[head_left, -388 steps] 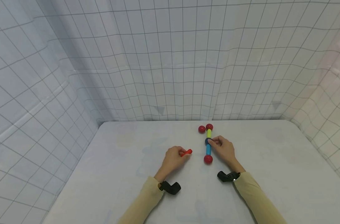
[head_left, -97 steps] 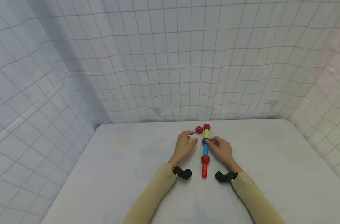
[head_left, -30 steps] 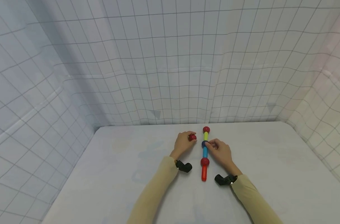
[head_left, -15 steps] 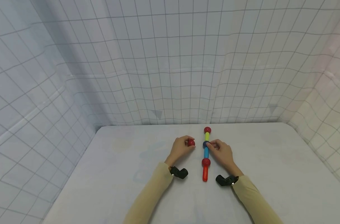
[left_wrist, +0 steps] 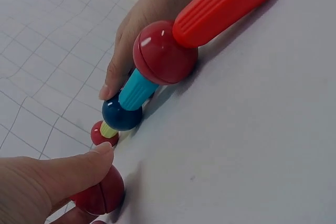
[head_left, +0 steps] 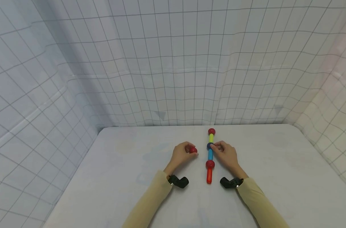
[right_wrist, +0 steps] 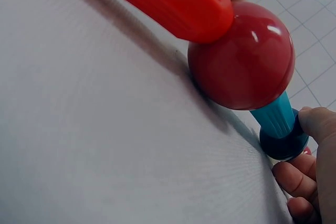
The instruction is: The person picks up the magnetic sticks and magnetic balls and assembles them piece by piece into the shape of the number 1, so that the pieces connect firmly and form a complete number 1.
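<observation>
A loose red ball is pinched between the thumb and fingers of my left hand, just left of a straight chain of balls and rods. My right hand pinches the dark blue ball in the chain's middle. From far to near, the chain runs red ball, yellow-green rod, dark blue ball, light blue rod, larger-looking red ball, red rod. The red rod's near end is free. In the right wrist view, the yellow-green rod is hidden behind the dark blue ball and fingers.
The chain lies on a white table. White curtains with a dark grid pattern hang behind the table and at both sides. A black wrist camera sits on the left wrist, another on the right.
Earlier the left hand held the red rod, which now extends the chain's near end. It has since picked up the loose red ball and drawn it nearer. The right hand stays on the dark blue ball.
</observation>
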A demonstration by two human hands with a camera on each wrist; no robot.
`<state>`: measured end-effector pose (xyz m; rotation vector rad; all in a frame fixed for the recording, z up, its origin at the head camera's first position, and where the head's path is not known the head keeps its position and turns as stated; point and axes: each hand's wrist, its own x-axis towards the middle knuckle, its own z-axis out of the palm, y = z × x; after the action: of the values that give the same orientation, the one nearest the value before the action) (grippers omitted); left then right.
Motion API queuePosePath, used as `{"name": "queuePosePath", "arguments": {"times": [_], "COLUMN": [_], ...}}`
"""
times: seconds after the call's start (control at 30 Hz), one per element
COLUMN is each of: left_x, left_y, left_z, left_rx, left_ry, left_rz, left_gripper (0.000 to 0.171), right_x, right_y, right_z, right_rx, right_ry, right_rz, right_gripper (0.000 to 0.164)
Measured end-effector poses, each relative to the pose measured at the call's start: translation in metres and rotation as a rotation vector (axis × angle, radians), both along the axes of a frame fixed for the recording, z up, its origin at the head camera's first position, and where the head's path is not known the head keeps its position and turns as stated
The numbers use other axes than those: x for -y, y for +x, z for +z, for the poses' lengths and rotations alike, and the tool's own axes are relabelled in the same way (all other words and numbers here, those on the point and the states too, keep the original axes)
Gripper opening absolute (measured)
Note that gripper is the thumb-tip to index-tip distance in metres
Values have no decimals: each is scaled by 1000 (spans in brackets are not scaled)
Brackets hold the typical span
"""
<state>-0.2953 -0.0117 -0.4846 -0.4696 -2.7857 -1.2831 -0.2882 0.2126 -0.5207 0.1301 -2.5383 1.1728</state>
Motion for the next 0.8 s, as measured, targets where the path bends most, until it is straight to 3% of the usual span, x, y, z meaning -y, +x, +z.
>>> {"name": "queuePosePath", "arguments": {"times": [0.27,0.43,0.8], "left_x": [1,4,6], "left_y": [18,29,38], "left_z": [-3,-5,-11], "left_rx": [59,54,25], "left_ry": [91,176,214], "left_rz": [6,3,17], "left_gripper": [33,32,31], "right_x": [0,1,1], "right_y": [1,2,2], "right_z": [1,2,3], "right_rx": [7,-1,8], "right_ry": [-2,4,8], "right_rz": [0,-8,-13], "right_gripper": [32,33,32]}}
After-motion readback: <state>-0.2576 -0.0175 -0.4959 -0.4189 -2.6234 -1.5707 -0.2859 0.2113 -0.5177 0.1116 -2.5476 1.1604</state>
